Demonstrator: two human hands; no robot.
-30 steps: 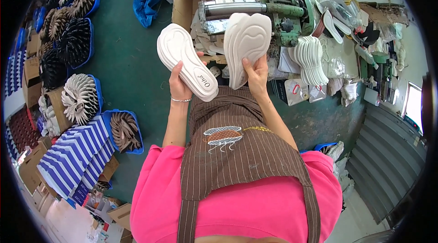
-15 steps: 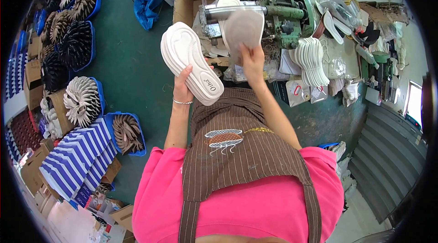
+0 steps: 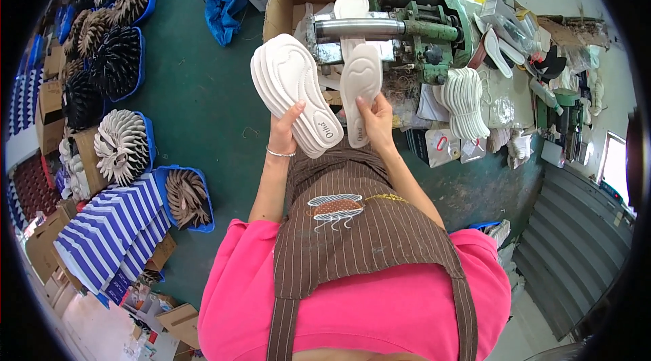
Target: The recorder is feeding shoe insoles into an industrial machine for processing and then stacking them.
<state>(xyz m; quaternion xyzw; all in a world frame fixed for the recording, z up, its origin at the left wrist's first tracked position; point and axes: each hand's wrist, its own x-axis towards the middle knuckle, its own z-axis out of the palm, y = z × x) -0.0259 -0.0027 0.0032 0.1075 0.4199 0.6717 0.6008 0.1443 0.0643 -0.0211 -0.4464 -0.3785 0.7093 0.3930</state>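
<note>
Below the green machine: we take this machine, with its steel roller, as the landmark for every place given here.
Change, right hand: a second ago our right hand held a small fan of white insoles level with the left stack; half a second ago it had lifted toward the roller. Now it holds one single insole, upright, toe toward the roller.
Change, left hand: the stack has tilted a little and sits nearer the machine than before.
Meaning: we judge that one insole has been separated from the bundle and is being presented to the roller; it does not yet touch it.
Left hand: fingers closed round the heel end of the stack of insoles, thumb across the top sole.
Right hand grip: fingers and thumb pinched on the heel of the single insole; nothing else held.
Single insole position: just below the roller, right of the stack, apart from it.
Stack position: below and left of the machine, over the green floor.
Other insoles: a fanned white pile lies on the bench right of the machine.
Blue trays: well left of the machine, holding fanned soles.
</note>
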